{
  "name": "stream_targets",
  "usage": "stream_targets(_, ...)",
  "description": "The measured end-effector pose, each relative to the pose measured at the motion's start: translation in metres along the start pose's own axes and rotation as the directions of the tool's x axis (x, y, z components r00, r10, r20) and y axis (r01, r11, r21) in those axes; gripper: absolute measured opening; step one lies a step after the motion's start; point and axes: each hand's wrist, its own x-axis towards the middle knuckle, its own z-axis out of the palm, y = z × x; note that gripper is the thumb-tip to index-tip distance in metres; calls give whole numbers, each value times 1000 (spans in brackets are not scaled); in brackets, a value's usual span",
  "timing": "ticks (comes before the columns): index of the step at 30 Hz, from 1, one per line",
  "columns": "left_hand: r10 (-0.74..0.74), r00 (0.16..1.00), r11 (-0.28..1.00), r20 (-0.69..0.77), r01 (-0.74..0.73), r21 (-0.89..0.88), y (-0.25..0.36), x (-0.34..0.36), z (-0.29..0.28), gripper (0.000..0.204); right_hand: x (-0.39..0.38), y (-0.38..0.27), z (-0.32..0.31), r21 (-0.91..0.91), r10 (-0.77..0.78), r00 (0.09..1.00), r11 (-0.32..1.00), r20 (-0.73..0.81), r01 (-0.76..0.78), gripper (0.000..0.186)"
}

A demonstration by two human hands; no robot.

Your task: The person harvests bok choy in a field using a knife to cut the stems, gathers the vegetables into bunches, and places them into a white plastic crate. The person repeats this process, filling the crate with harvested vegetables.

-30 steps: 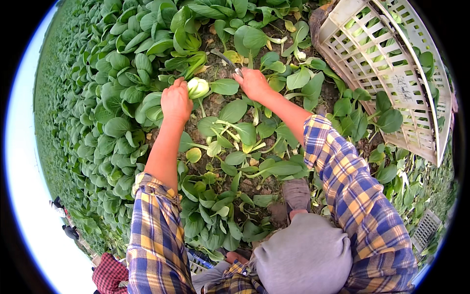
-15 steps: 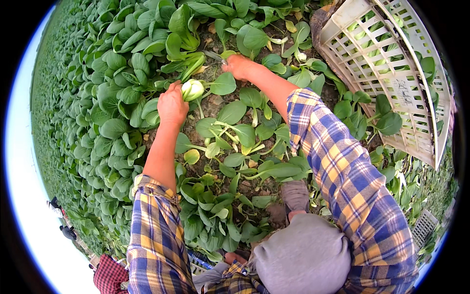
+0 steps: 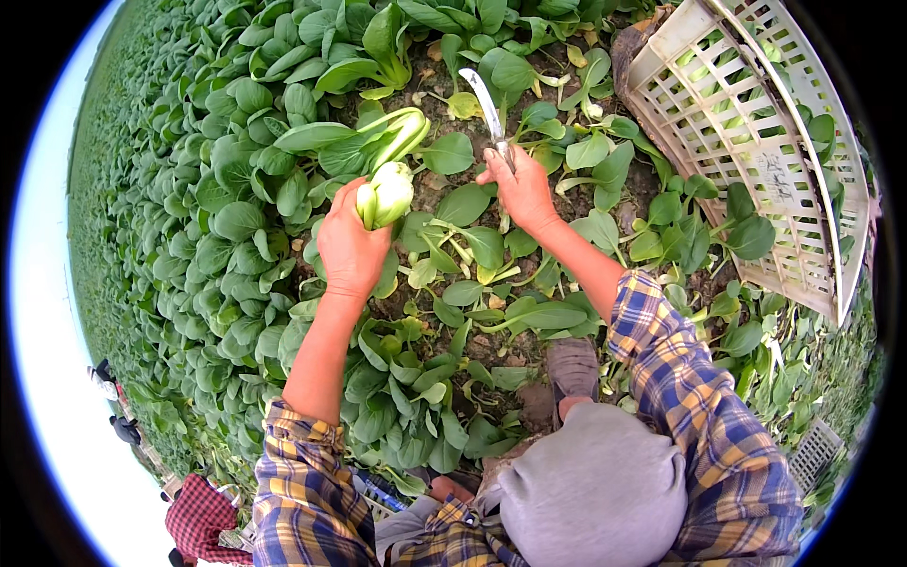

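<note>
My left hand [image 3: 351, 244] is closed around a head of bok choy [image 3: 391, 192], its pale cut base turned toward the right. Some of its stalks [image 3: 408, 132] bend outward above my fingers. To the right, my right hand [image 3: 522, 189] grips the handle of a curved knife [image 3: 484, 99]; the blade points up and away from me, apart from the bok choy. Below the hands, loose leaves [image 3: 487, 246] and cut stems lie on the soil. An uncut bok choy plant [image 3: 385, 52] stands beyond my left hand.
A dense bed of bok choy [image 3: 227, 227] fills the left side. At the right stands a tilted white plastic crate [image 3: 775, 170] with greens inside. My shoe [image 3: 573, 367] rests on the soil near the middle. Another person in a red checked shirt [image 3: 200, 518] is at the lower left.
My left hand has drawn the bok choy slightly nearer and to the right. My right hand has pulled back from the plants, and the knife blade now shows in full, pointing upward.
</note>
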Motion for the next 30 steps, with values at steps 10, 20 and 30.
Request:
stream_targets(10, -379, 924, 625, 46, 292, -724, 93, -181, -71, 34, -133, -71, -1, 625, -20, 888, 717, 460, -308, 59)
stream_targets(20, -202, 979, 728, -7, 145, -670, 96, -290, -135, 50, -196, -182, 20, 112, -288, 806, 956, 517, 270, 41)
stream_targets(30, -515, 857, -5, 23, 24, -1000, 88, -346, -225, 57, -307, -309, 103, -7, -114, 346, 943, 931, 332, 36)
